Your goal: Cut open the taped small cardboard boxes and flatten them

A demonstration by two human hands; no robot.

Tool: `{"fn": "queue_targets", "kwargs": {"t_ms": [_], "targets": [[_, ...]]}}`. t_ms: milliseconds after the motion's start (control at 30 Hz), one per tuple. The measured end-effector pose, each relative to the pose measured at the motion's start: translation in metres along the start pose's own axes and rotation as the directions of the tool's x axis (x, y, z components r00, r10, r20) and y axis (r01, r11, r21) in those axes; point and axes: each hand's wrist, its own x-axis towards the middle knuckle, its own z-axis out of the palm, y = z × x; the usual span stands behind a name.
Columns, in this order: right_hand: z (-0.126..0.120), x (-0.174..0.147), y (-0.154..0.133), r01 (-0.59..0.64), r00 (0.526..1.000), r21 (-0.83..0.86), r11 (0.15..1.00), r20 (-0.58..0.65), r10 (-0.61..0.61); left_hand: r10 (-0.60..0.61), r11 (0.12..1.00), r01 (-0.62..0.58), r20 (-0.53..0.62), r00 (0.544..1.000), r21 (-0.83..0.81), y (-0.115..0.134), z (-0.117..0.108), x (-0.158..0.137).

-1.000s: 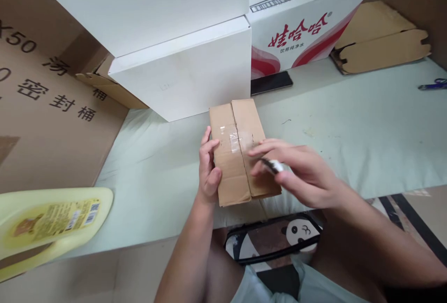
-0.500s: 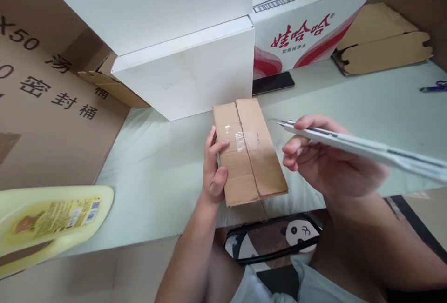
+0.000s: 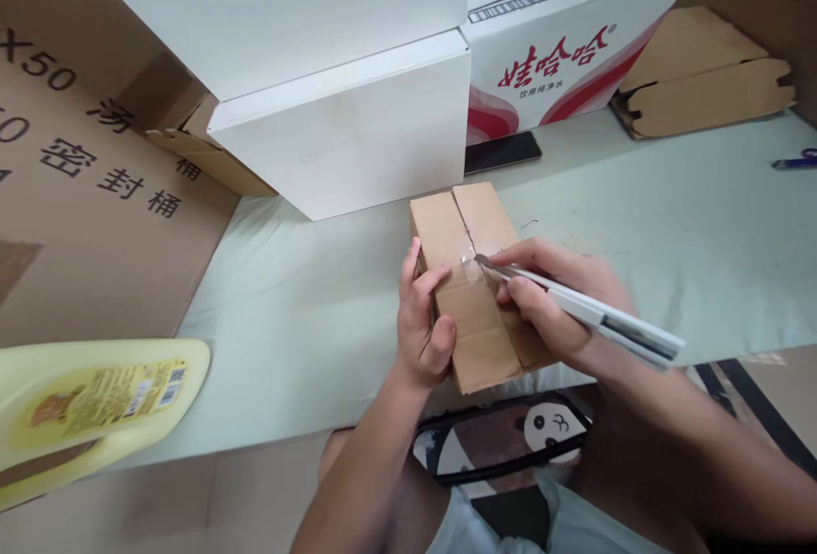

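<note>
A small brown cardboard box (image 3: 482, 328) sits tilted near the front edge of the table, its two top flaps meeting along a centre seam. A scrap of clear tape (image 3: 471, 263) spans that seam. My left hand (image 3: 426, 324) grips the box by its left side, fingertips and thumb on the top. In my right hand (image 3: 558, 290) is a white utility knife (image 3: 613, 320), its blade tip touching the box at the tape and seam. The fingers of that hand rest over the right flap and hide part of it.
White boxes (image 3: 345, 137) and a red-and-white printed carton (image 3: 542, 77) stand at the back, with a black phone-like slab (image 3: 504, 152) before them. Flattened cardboard (image 3: 708, 99) lies right, near a blue-handled item (image 3: 795, 162). A yellow jug (image 3: 102, 409) is at left.
My right hand has moved left and brought the knife from beside the box onto its taped seam. The box and my left hand have shifted slightly right.
</note>
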Motion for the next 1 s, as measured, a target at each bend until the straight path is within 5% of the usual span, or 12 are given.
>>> {"fn": "queue_targets", "kwargs": {"t_ms": [1000], "targets": [[0.001, -0.002, -0.014, 0.060, 0.998, -0.132, 0.989, -0.027, -0.064, -0.005, 0.998, 0.005, 0.004, 1.000, 0.060, -0.003, -0.003, 0.000]]}}
